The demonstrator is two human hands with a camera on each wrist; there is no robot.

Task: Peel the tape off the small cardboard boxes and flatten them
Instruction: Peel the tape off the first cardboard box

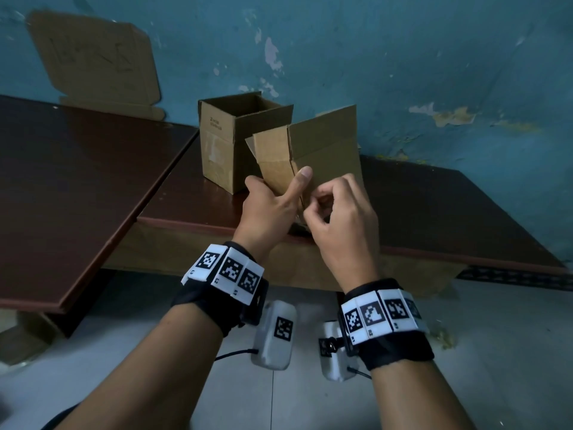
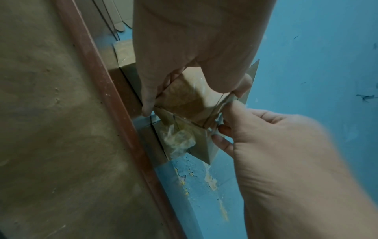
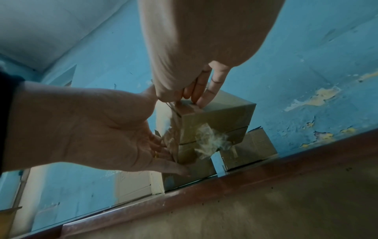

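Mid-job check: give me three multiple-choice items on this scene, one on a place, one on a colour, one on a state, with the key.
1. Where is the second box?
A. upright on the table, behind the held box
B. on the floor
C. on the person's lap

2. What colour is the wall?
A. white
B. blue, with peeling patches
C. red

3. What state is the second box's top in?
A. taped shut
B. crushed flat
C. open

Key: 1 A, it stands on the dark tabletop beyond the left hand and right hand; 2 B, blue paint shows pale flaked spots; 3 C, the head view looks into its open top.
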